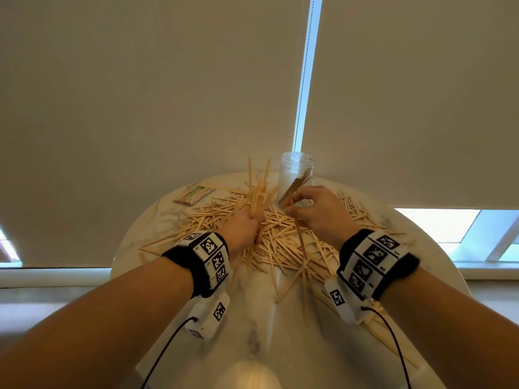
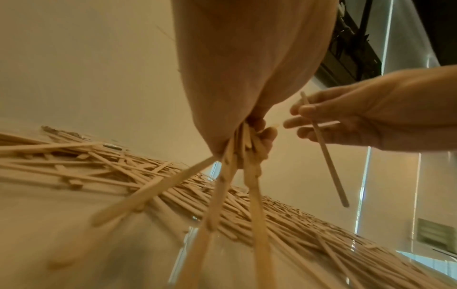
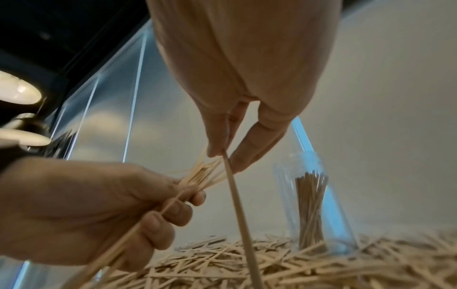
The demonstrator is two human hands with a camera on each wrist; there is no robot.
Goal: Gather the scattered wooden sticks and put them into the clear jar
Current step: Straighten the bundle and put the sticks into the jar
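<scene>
A heap of thin wooden sticks (image 1: 280, 242) covers the middle of the round marble table (image 1: 157, 226). My left hand (image 1: 247, 223) grips a bundle of sticks (image 1: 259, 189) that fans upward above the heap; the same bundle (image 2: 237, 160) pokes out below my fist in the left wrist view. My right hand (image 1: 311, 209) pinches a single stick (image 3: 237, 205) between thumb and fingertips, its length hanging down toward the heap. The clear jar (image 1: 296, 175) stands upright just behind my right hand, open at the top, with several sticks (image 3: 310, 211) standing inside.
A flat packet (image 1: 193, 195) lies on the table at the back left. Loose sticks reach toward the table's right edge (image 1: 421, 248). Closed roller blinds (image 1: 140, 94) hang behind the table. Cables run from both wrist bands along my forearms.
</scene>
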